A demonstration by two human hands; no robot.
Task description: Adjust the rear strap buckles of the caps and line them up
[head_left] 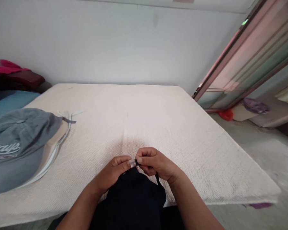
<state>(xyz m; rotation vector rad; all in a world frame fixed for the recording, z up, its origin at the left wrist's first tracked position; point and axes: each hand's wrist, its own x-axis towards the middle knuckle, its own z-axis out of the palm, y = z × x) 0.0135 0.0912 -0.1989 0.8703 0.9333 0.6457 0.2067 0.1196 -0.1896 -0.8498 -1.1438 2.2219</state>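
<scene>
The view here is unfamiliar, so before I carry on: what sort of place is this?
Probably a bedroom in a plain home: a white mattress, a grey cap lying on it, and red and blue bedding at the far left.

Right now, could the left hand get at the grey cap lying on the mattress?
Probably yes. The left hand is on the same side as the grey cap, with only the mattress between them. But it seems to be pinching a black strap with the right hand, so it would likely need to let go first.
</scene>
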